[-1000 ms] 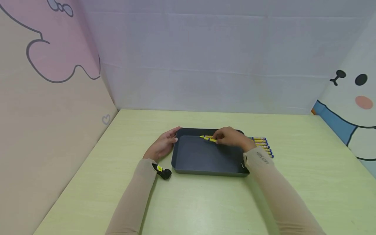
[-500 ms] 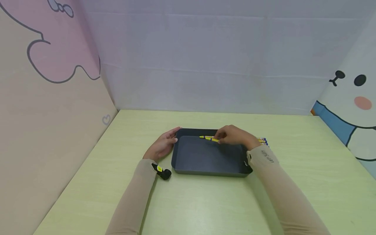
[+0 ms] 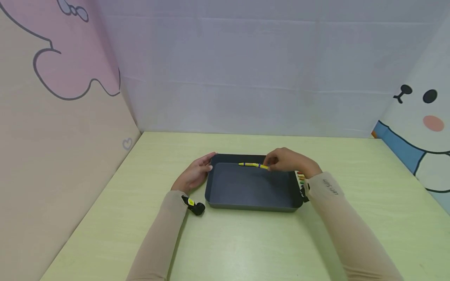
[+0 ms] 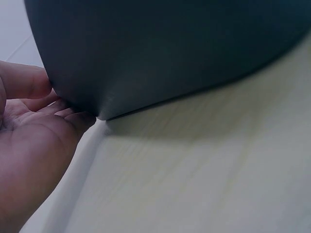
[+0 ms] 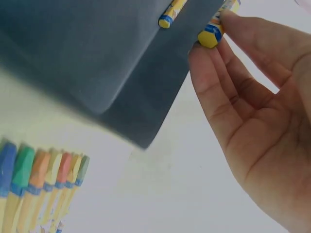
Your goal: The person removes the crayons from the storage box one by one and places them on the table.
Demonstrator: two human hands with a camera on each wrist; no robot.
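In the head view a dark grey tray (image 3: 251,187) lies on the table. My left hand (image 3: 191,173) holds it at the back left corner, with the thumb (image 4: 26,81) against the wall in the left wrist view. Over the tray's back right part, my right hand (image 3: 290,160) pinches a yellow crayon (image 5: 212,35) with blue bands between thumb and fingers. Another yellow crayon (image 3: 247,164) lies in the tray along its back side. The held crayon's far end is out of the right wrist view.
Several crayons (image 5: 38,170) with differently coloured tips lie in a row on the table right of the tray, mostly hidden by the right arm in the head view. A pale wall (image 3: 246,78) stands behind the table (image 3: 239,242).
My right hand has moved to the right with its crayon, which slid along past the crayon in the tray. The arm now hides more of the crayon row. The left hand stays put.
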